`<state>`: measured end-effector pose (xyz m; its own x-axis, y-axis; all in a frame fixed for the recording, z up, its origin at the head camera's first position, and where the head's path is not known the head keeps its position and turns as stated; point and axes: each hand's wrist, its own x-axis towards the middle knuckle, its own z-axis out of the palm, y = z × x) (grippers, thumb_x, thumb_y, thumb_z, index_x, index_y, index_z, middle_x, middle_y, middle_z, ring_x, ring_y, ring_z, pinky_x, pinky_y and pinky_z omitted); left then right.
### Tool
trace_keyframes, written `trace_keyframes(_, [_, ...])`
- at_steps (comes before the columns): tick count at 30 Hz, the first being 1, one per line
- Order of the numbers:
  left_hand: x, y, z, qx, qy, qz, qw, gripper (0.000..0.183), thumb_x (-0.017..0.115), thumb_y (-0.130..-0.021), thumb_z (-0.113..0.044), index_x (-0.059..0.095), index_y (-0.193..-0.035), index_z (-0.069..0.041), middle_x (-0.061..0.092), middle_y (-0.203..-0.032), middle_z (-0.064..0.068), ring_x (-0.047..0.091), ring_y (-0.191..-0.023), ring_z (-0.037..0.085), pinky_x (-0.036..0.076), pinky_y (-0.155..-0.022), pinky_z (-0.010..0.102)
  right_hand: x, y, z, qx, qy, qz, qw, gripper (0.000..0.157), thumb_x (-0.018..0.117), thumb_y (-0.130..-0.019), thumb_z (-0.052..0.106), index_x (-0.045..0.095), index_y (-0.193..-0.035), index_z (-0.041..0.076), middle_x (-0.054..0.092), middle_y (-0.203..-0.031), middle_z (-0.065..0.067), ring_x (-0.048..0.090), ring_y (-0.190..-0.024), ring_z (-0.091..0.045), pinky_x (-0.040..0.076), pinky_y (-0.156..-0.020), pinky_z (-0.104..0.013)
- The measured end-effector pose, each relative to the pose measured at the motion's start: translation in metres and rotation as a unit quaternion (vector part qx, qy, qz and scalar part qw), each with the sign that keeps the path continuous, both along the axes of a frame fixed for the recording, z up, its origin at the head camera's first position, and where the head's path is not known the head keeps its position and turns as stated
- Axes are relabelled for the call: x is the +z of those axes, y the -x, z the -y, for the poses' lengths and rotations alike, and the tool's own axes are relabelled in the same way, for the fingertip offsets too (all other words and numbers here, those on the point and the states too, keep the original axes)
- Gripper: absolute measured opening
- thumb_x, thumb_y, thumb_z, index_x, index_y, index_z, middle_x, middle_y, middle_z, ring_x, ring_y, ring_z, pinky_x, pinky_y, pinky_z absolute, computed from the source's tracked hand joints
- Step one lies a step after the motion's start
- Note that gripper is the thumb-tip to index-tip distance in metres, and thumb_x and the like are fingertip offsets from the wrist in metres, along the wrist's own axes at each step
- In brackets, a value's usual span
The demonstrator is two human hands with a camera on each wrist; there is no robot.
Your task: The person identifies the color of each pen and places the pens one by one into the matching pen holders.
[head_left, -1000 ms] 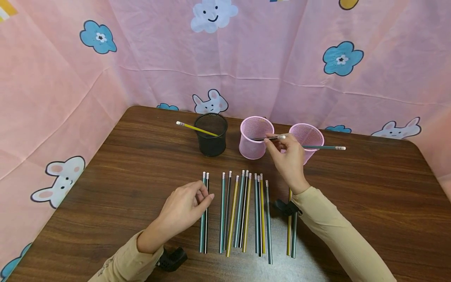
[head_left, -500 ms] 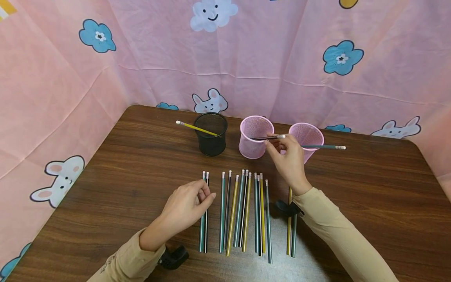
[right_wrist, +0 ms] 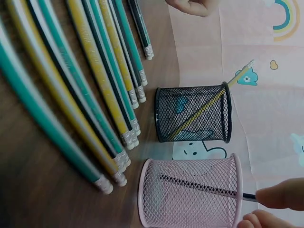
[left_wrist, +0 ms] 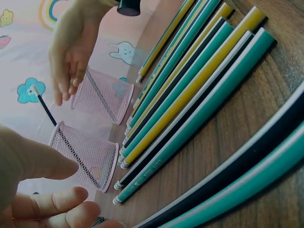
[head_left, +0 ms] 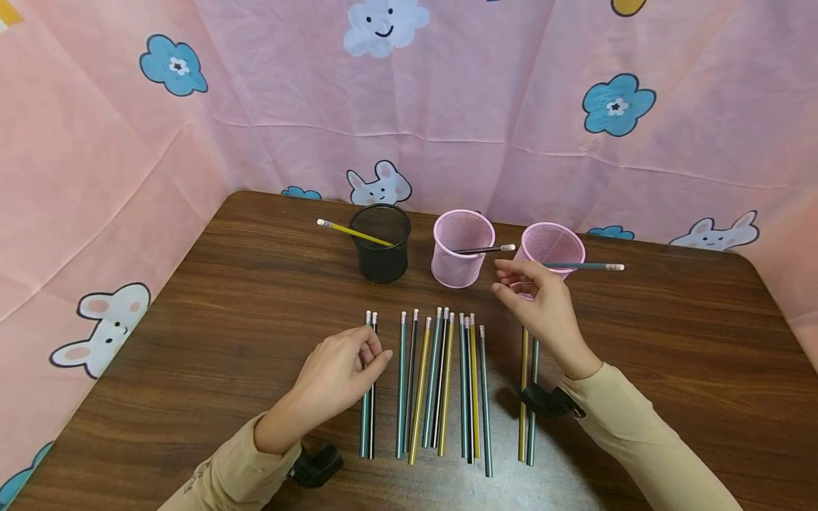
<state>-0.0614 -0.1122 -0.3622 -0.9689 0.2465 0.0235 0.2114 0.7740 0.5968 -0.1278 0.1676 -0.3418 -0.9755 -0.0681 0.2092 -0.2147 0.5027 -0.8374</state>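
My right hand [head_left: 543,305], fingers loosely bent and holding nothing, hovers in front of the right pink mesh cup [head_left: 551,245], partly hiding it. Just to its left, a black pencil [head_left: 488,249] leans in the middle pink mesh cup [head_left: 456,272], eraser end sticking out to the right. A teal pencil [head_left: 591,266] leans out of the right cup. The black mesh cup [head_left: 383,266] bears a yellow pencil [head_left: 351,231] tilted left. Over a teal pencil [head_left: 365,426] and a black striped pencil [head_left: 373,426] hangs my left hand [head_left: 332,372], its fingers relaxed around nothing.
Several teal, black and yellow pencils [head_left: 420,397] lie side by side on the brown wooden table [head_left: 224,319], erasers toward the cups. Under the right forearm lie a yellow pencil [head_left: 523,426] and another teal pencil [head_left: 532,433]. A pink patterned cloth [head_left: 460,106] hangs behind the table.
My right hand has let go of the black pencil and drawn back to the right and toward me. The pencil stays leaning in the middle pink cup. The left hand has barely moved.
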Motion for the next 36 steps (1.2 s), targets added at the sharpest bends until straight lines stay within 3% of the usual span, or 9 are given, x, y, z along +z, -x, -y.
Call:
trace_keyframes(3, [0.000, 0.000, 0.000, 0.001, 0.005, 0.002, 1.0000, 0.015, 0.070, -0.086, -0.022, 0.059, -0.078, -0.016, 0.056, -0.070, -0.007, 0.045, -0.050, 0.002, 0.039, -0.050, 0.021, 0.001, -0.008, -0.005, 0.014, -0.009, 0.011, 1.000, 0.030, 0.068, -0.085, 0.001, 0.066, -0.115, -0.001, 0.066, -0.106, -0.019, 0.061, -0.090, -0.012, 0.048, -0.077, -0.012])
trace_keyframes(13, [0.000, 0.001, 0.002, 0.005, 0.028, 0.025, 0.9993, 0.017, 0.075, -0.082, -0.019, 0.058, -0.078, -0.017, 0.053, -0.069, -0.007, 0.042, -0.052, 0.007, 0.036, -0.050, 0.024, 0.001, -0.028, -0.021, 0.054, 0.014, 0.044, 0.997, 0.029, 0.067, -0.085, 0.000, 0.065, -0.113, -0.005, 0.066, -0.107, -0.024, 0.060, -0.085, 0.002, 0.050, -0.075, -0.013])
trace_keyframes(36, [0.004, 0.004, -0.006, -0.008, 0.034, 0.034, 0.9988, 0.017, 0.075, -0.082, -0.020, 0.059, -0.078, -0.016, 0.052, -0.066, -0.008, 0.042, -0.050, 0.007, 0.035, -0.047, 0.024, -0.005, -0.057, -0.050, 0.064, -0.096, 0.022, 0.993, 0.024, 0.073, -0.082, 0.005, 0.069, -0.106, 0.000, 0.068, -0.101, -0.011, 0.062, -0.081, 0.001, 0.053, -0.073, -0.018])
